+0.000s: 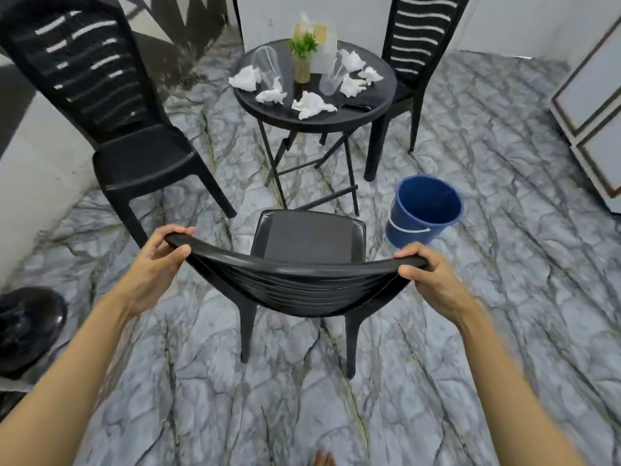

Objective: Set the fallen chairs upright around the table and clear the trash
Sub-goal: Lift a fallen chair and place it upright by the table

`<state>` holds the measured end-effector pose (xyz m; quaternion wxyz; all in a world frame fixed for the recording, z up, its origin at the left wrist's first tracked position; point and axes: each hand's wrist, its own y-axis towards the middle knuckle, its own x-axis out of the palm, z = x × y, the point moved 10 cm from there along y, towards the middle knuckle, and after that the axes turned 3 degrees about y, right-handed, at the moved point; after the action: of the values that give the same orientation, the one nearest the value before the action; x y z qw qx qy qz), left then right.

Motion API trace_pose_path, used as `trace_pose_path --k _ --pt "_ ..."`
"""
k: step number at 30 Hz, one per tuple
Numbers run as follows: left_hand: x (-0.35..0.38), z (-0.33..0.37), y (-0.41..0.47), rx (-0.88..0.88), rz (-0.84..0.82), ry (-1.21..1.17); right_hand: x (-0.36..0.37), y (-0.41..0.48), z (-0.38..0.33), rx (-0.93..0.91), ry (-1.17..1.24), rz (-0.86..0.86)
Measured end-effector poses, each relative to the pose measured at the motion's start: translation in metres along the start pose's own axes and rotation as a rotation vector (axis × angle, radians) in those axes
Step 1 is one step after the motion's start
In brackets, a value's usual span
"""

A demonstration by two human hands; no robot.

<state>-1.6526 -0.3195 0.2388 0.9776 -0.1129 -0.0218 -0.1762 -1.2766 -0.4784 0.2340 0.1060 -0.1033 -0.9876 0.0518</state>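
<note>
Grey marble-veined floor [504,230], white walls. Small round black counter [376,105] on folding legs holds several crumpled white tissues [311,105], two clear plastic cups lying on their sides [266,63], a small potted plant [302,58] and a white tissue box [323,55]. Blue bucket [424,210] stands on the floor just right of the counter legs. Black slatted chair [111,105] upright at left, another [408,58] upright at the far right, tucked against the counter. Third black chair [302,264] upright nearest the camera, seat facing the counter. Left hand [158,264] grip closed on the left end of its top rail, right hand [433,280] grip closed on the right end; both arms extended forward.
</note>
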Motion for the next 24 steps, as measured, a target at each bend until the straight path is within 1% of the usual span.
trace_pose_path --k 4,7,11,16,21,24 --pt "0.009 -0.001 0.008 0.049 0.024 -0.071 -0.015 0.023 -0.011 -0.025 0.017 -0.029" --pt "0.034 -0.003 0.010 0.080 0.045 -0.084 -0.045 0.041 -0.018 -0.017 0.057 0.000" --pt "0.067 -0.013 0.008 0.090 0.087 -0.118 -0.071 0.056 -0.028 0.016 0.037 -0.087" --pt "0.092 -0.022 0.013 0.067 0.080 -0.138 -0.104 0.052 -0.013 0.026 0.073 -0.020" --pt "0.082 -0.014 0.029 0.121 0.092 -0.134 -0.093 0.056 -0.014 -0.021 0.100 0.000" --pt "0.063 -0.005 0.045 0.133 0.044 -0.150 -0.078 0.062 -0.007 -0.010 0.082 0.005"
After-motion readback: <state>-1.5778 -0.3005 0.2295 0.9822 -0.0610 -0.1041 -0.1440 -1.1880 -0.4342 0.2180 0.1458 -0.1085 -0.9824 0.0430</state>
